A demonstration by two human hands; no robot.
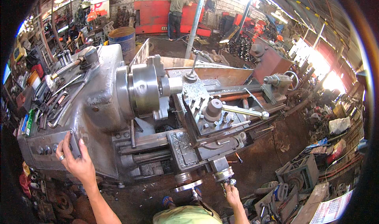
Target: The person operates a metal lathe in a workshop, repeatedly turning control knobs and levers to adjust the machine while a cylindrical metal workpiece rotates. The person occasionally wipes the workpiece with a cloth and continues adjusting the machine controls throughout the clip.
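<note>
The person stands at the near side of a large grey lathe [98,105], forearms coming up from the lower edge. The left hand [75,159] lies flat on the headstock's near-left control panel [49,145], fingers [65,143] spread and reaching up over a row of small knobs; it presses or rests there and grips nothing that shows. A ring sits on one finger.

The right hand [232,192] is well to the right, at the near edge of the carriage, closed around the small crank handle of the cross-slide handwheel [224,174]. Its fingers curl about the handle, though how tightly cannot be told.

The relation that matters: the handwheel sits directly at the right hand, touching it, while the left hand is well apart from it across the headstock. The cross-slide's axis runs from near to far, square to the lathe's long left-to-right bed, so turning this wheel would feed the tool post [213,109] toward or away from the short steel workpiece [173,85] held in the chuck [144,87]. The tool post stands just right of the workpiece, apart from it. A second, larger handwheel [188,185] lies just left of the right hand, untouched
</note>
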